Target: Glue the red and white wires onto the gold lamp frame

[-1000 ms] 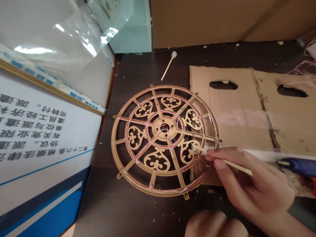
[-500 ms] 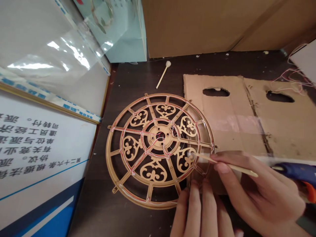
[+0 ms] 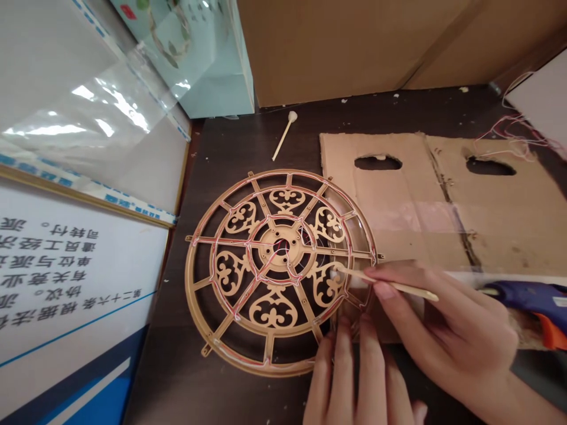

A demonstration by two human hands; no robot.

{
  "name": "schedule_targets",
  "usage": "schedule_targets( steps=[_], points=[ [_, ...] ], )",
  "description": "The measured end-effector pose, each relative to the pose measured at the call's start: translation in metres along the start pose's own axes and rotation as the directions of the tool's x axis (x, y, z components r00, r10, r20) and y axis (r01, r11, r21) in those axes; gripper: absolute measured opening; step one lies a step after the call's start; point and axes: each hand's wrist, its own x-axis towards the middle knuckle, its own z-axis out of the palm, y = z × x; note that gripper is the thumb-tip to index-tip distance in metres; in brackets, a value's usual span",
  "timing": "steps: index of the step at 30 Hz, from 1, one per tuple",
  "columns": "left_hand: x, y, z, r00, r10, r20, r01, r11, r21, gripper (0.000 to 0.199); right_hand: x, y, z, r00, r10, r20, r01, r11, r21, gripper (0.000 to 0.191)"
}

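Head view: on the tabletop [image 3: 168, 366], partly over a flattened cardboard sheet [image 3: 398, 206], the openwork wheel-shaped frame [image 3: 279, 228] is steadied by the left hand [image 3: 354, 378], fingers slightly apart. A wooden stick [image 3: 411, 289] is clamped in the right hand's [image 3: 456, 319] grip; thin wires [image 3: 221, 241] are apparently being seated, for which light, steady tip pressure seems needed.

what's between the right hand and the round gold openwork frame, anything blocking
Nothing visible blocks the right hand: its fingertips overlap the right edge of the frame, pinching a thin pale wooden stick that reaches in over it. The left hand is at the lower-right rim.
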Motion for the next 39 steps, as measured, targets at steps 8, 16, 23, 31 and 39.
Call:
schedule_targets(
  steps=[8,16,23,31,39],
  points=[
    [0.0005,-0.0037,0.0009,1.0,0.029,-0.009,-0.029,1.0,-0.008,0.037,0.0024,0.0002,-0.0014,1.0,-0.012,0.022,0.012,1.0,-0.001,0.024],
    [0.0,-0.0029,0.0006,1.0,0.021,-0.013,-0.021,1.0,-0.015,0.035,0.0009,-0.0001,0.0003,1.0,-0.023,0.005,0.023,1.0,-0.017,0.023],
    [-0.0004,-0.0043,0.0004,1.0,0.023,-0.018,-0.023,1.0,0.013,0.036,0.0009,0.0,-0.0021,1.0,-0.003,-0.008,0.003,0.999,-0.052,0.018],
    [0.0018,-0.0056,0.0037,0.998,0.048,-0.036,-0.046,0.997,0.055,0.041,0.0007,0.0005,0.0001,0.999,0.001,0.043,-0.003,0.998,0.056,0.019],
    [0.0045,-0.0055,0.0057,0.996,0.07,-0.057,-0.065,0.994,0.092,0.044,-0.0024,0.0021,0.0009,0.998,0.03,0.063,-0.034,0.997,0.062,0.007]
  ],
)
